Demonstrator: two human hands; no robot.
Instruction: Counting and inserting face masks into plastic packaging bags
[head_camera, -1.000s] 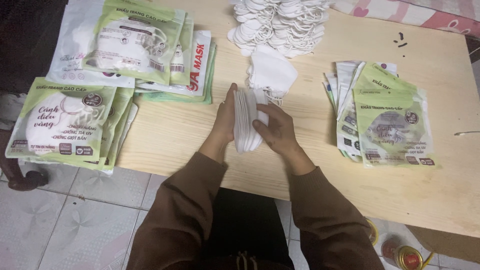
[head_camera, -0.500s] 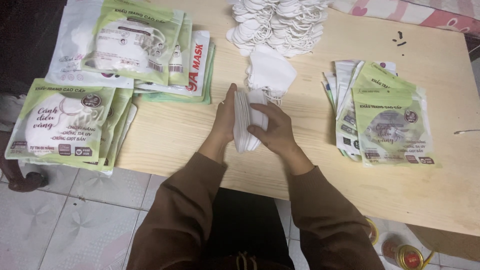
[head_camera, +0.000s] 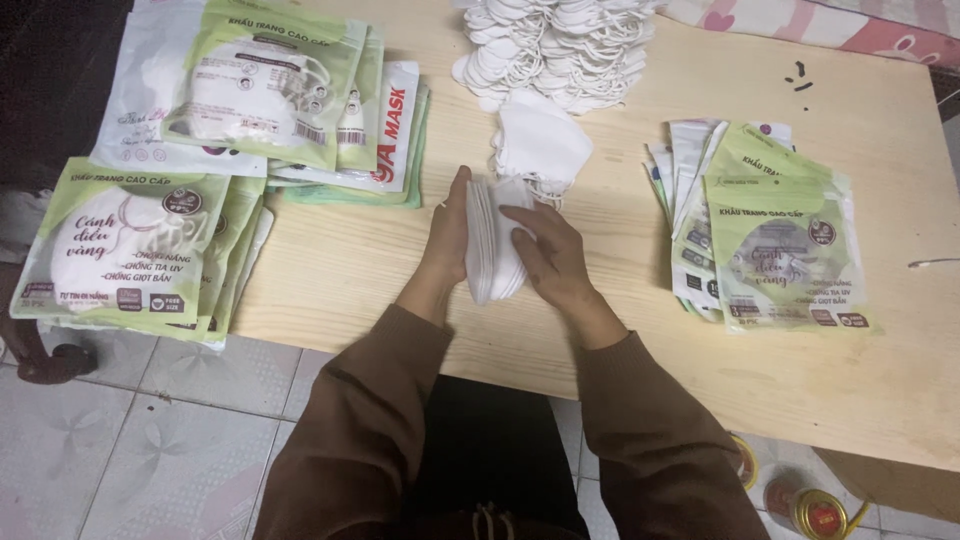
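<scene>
A: Down at the near edge of the wooden table (head_camera: 400, 300), both brown sleeves are in, and the bundle of white masks (head_camera: 492, 245) stands on edge between the palms, about the middle of the table's near side.

B: Same bundle as a second ago, same spot. What has shifted?

A: Very little. The left hand (head_camera: 448, 225) is flat and upright against the bundle's left face, just as before. The right hand (head_camera: 545, 250) is the mover: its fingers (head_camera: 518, 215) now curl over the front of the bundle, so it is closed around the masks rather than merely resting beside them.

B: So a squeeze, not a lift.

A: That is my reading: the bundle looks pressed tighter and squared up, and it has not left the tabletop. I would call the gathering nearly done for this batch.

B: And beyond the hands?

A: Just behind the bundle lies a loose folded mask (head_camera: 540, 140), touching nothing the hands hold. Farther back sits the heap of white masks (head_camera: 560, 45) with ear loops tangled. To the right, a fanned stack of flat green pouches (head_camera: 775, 235); to the left, filled green-and-white packs (head_camera: 140, 245) overhang the table edge, with more packs (head_camera: 270, 90) behind them. None of these has moved.
</scene>
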